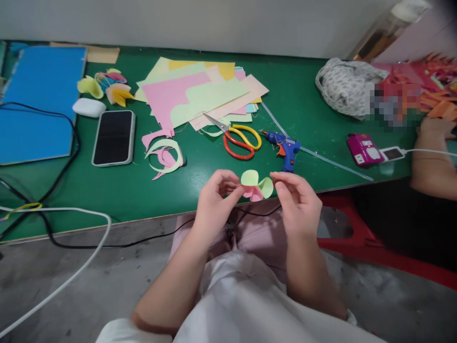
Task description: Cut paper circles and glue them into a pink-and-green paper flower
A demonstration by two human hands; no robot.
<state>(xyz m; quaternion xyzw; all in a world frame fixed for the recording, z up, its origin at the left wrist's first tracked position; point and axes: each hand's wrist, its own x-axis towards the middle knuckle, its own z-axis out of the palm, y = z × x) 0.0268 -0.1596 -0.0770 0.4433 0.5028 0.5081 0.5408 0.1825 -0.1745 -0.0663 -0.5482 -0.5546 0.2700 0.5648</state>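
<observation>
A small paper flower [253, 192] with light green and pink petals is held just above the front edge of the green table. My left hand [220, 200] pinches its left side between thumb and curled fingers. On the other side, the thumb and index finger of my right hand [300, 202] close at the edge of a curled green petal. Scissors [238, 139] with red and yellow handles lie behind my left hand, blades partly over the paper. Behind my right hand rests a blue hot glue gun [287, 148] with an orange trigger and a clear glue stick [335, 164].
Colored paper sheets [210, 95] are piled at the back, with paper scraps [166, 157] in front. Leftward are a phone [114, 138], white case [89, 107], finished paper petals [119, 94], blue board [39, 109] and cables [74, 209]. At right are a pink device [363, 149], cloth bag [344, 88] and another person's arm [433, 162].
</observation>
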